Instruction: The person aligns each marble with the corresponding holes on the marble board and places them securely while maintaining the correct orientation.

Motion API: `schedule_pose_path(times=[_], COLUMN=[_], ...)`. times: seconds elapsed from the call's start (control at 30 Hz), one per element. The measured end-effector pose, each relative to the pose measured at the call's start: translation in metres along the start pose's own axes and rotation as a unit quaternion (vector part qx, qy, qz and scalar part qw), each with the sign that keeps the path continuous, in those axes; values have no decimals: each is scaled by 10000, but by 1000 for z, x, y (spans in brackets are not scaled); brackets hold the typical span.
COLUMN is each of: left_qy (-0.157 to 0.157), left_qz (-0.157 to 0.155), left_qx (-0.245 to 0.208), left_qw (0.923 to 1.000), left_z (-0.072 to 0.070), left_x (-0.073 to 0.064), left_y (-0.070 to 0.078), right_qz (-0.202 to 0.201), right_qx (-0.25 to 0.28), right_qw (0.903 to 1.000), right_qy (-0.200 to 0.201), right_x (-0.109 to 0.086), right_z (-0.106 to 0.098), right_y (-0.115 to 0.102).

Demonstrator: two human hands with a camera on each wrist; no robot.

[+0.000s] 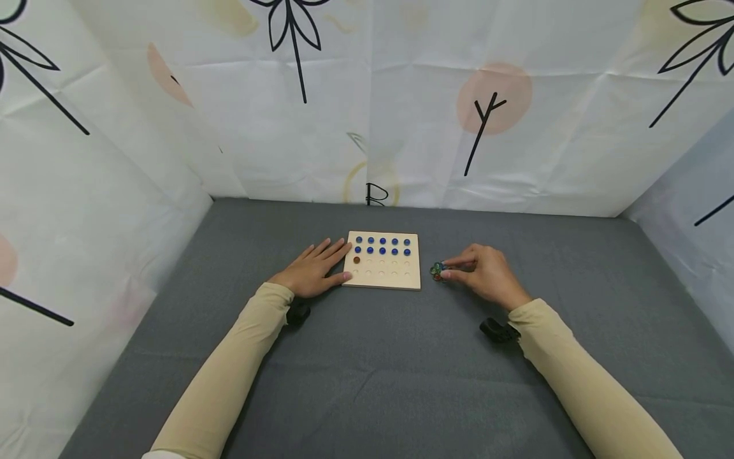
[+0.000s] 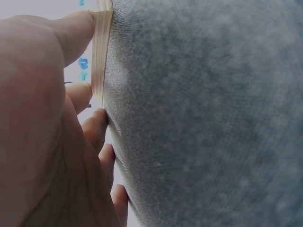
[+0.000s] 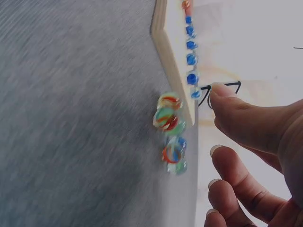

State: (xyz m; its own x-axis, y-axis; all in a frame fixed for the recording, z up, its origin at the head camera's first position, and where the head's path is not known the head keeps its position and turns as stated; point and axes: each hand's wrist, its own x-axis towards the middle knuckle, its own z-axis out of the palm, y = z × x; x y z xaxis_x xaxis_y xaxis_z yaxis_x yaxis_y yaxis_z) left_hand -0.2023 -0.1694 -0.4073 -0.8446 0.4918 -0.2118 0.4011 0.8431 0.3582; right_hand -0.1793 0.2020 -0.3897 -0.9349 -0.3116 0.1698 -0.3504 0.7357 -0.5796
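A pale wooden board with rows of round hollows lies on the cloth, bearing two rows of blue marbles and one orange-brown marble. Spread along its left side, my left hand touches the edge with thumb and fingertips. To the board's right, my right hand reaches toward a small cluster of multicoloured glass marbles. The right wrist view shows that cluster beside the board's corner, with the right thumb and fingers apart and no marble visible between them.
Grey cloth covers the table. White patterned fabric hangs behind it and at both sides. A dark wrist camera sits under the right wrist, another under the left.
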Motion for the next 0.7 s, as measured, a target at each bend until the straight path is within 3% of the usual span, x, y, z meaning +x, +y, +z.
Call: schedule_pose_path(times=[0.7], left_qy=[-17], left_qz=[10], left_qx=[-9], left_qw=[10000], left_z=[4], left_x=[3], left_y=[-5], right_qz=[-167], right_qx=[280], right_qw=[9995], right_qy=[50], right_x=[23], right_z=[15], right_y=[-34])
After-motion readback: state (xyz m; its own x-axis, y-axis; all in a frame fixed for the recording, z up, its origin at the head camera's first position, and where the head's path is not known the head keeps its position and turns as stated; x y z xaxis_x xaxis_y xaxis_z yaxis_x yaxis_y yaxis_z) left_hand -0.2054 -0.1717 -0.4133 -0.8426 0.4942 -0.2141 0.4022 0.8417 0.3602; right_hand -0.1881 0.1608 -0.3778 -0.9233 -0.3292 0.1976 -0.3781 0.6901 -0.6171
